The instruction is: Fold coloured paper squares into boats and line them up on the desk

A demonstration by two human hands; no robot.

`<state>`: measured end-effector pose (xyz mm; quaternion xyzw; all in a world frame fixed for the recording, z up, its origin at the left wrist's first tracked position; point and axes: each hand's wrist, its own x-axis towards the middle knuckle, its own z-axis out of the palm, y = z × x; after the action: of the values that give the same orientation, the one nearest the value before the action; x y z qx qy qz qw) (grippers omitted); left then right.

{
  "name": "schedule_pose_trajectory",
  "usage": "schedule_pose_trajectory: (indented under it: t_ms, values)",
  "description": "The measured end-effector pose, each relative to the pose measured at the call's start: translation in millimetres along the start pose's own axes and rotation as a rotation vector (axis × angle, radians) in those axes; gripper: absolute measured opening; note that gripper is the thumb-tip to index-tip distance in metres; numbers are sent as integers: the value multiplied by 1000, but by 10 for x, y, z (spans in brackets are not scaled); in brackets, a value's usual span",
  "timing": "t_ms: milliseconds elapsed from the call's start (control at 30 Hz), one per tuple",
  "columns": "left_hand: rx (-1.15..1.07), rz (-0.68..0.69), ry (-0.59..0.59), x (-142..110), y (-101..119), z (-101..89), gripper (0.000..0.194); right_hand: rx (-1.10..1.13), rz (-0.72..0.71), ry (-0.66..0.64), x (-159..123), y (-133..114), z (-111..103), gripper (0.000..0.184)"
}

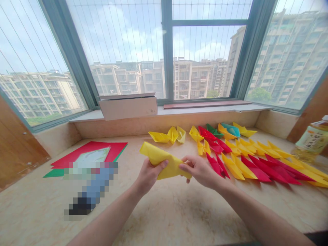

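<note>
Head view: here we are, one camera over the bench [164,218], with the clock centred on the yellow paper.
Yellow paper [167,165]: right at the hub, folded, its rolled-looking end up at 10 o'clock, held between two hands over the bench!
Left hand [150,174]: in at 8 o'clock, pinching the paper, thumb pressed on the near face and fingers tucked behind.
Right hand [198,169]: over at 3 o'clock, thumb and forefinger nipping the paper's right end, the other fingers curled below.
Small yellow boats [159,137]: a short cluster at 12 o'clock, just beyond the paper, a paler one [181,135] at its right end.
Mixed boats: at 2 o'clock, a green boat [213,130] and a blue boat [232,130] among reds and yellows.
Long ranks: red boats [256,169] and yellow boats [234,167] stretch out along 3 o'clock, packed close.
Bottle [311,138]: far out at 3 o'clock, labelled, beyond the boats.
Sheets: red sheets [68,155] over green [52,173] at 9 o'clock, a pale packet [93,154] on top.
Blurred patch [92,188]: 8 o'clock, pixelated, impossible to make out.
White box [128,109]: 11 o'clock, on the sill under the window.
</note>
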<state>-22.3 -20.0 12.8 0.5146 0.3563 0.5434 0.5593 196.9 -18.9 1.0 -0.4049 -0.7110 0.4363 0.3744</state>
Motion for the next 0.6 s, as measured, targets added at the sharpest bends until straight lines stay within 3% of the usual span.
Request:
schedule_pose_trajectory:
  t_ms: [167,333,500,600]
  values:
    - [-170,-14,-33,-26,18,27,48,-38,18,105,24,7,15,33]
    - [-248,-13,2,5,18,10,36,-163,-39,130,-11,-14,4,31]
    - [-149,-105,-145,-11,-37,6,33,-208,-43,49,-39,-90,30,39]
    - [-172,-136,-147,-39,-43,32,35,-217,-50,82,-30,-100,31,41]
